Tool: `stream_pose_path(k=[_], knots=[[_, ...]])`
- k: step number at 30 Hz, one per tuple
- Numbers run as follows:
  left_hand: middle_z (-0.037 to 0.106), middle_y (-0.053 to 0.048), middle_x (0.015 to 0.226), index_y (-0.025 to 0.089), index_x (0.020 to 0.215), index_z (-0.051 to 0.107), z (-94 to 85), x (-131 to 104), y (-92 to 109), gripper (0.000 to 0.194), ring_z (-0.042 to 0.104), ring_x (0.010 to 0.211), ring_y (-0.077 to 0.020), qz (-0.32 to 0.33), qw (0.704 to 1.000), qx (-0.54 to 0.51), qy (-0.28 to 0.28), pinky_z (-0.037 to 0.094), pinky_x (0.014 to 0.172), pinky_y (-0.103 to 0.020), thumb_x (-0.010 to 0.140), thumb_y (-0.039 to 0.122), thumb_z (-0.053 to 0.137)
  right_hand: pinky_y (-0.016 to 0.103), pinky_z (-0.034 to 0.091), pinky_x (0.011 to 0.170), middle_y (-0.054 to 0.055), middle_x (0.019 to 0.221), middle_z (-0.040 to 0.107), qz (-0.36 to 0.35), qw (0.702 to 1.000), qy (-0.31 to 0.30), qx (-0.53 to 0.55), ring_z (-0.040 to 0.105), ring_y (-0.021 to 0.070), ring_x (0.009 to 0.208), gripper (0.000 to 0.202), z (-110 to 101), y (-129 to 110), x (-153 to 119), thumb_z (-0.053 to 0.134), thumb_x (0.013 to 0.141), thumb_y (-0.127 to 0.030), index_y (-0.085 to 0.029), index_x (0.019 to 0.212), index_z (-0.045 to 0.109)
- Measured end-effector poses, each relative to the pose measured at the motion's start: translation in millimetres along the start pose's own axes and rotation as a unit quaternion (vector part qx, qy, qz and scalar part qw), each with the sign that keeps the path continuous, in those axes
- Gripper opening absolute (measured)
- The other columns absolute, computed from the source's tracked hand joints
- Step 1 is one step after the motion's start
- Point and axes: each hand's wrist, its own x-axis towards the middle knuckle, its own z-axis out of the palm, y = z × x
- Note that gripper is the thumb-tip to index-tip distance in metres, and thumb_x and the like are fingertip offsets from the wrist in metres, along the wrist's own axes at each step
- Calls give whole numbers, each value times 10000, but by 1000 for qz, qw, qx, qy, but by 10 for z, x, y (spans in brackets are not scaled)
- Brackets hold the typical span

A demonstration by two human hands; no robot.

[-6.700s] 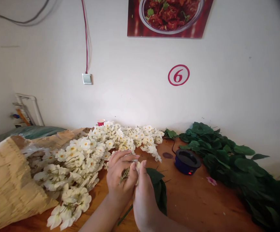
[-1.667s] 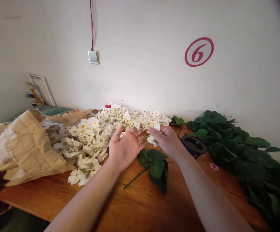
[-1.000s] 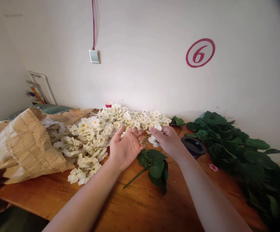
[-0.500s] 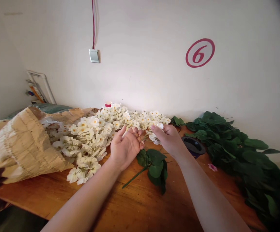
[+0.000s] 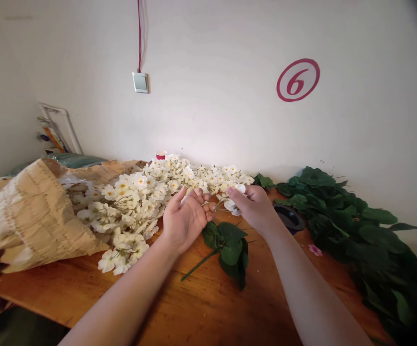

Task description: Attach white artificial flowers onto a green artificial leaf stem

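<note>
My right hand [image 5: 254,206] pinches a sprig of white artificial flowers [image 5: 232,206] between thumb and fingers, its petals showing beside and below the thumb. Thin stems run from the sprig towards my left hand [image 5: 187,218]. That hand is palm up, thumb apart and fingers loosely curled, with the stem ends close to its fingertips; whether they touch is unclear. Just below the hands, a green leaf stem [image 5: 230,245] lies on the wooden table [image 5: 201,312], its stalk pointing to the lower left. A heap of white flowers [image 5: 136,192] is behind and left of my left hand.
A brown paper sack [image 5: 39,216] lies at the left against the flowers. Green leaves [image 5: 360,230] are piled along the right side. A dark round dish [image 5: 291,218] sits by my right wrist, near a small pink flower [image 5: 315,250]. A red-and-white cup [image 5: 161,155] stands by the wall.
Both hands stay nearly in place. The left fingers have shifted slightly, and the thin stems beside them show a little more. The right hand still holds the flower sprig.
</note>
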Motion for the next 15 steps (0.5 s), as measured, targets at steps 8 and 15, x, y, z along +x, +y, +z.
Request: stream_pose_path(k=[8,15], knots=[[542,-72,888,193,827,503,-2,-2,14,328,581,769,-213,0,1000,-1,1,457,660,-322,910,485,381,231,209,436,-63,452,304,-2,1000,11,-11,292,76,434,488,-12,-28,-12,534,876,-509,-211,550,327],[552,-78,891,189,826,511,3,3,-3,316,583,761,-210,-1,1000,3,3,466,664,-329,895,481,412,233,194,424,-62,442,310,-6,1000,26,-16,283,74,426,491,-4,-39,-19,527,883,-497,-212,541,319]])
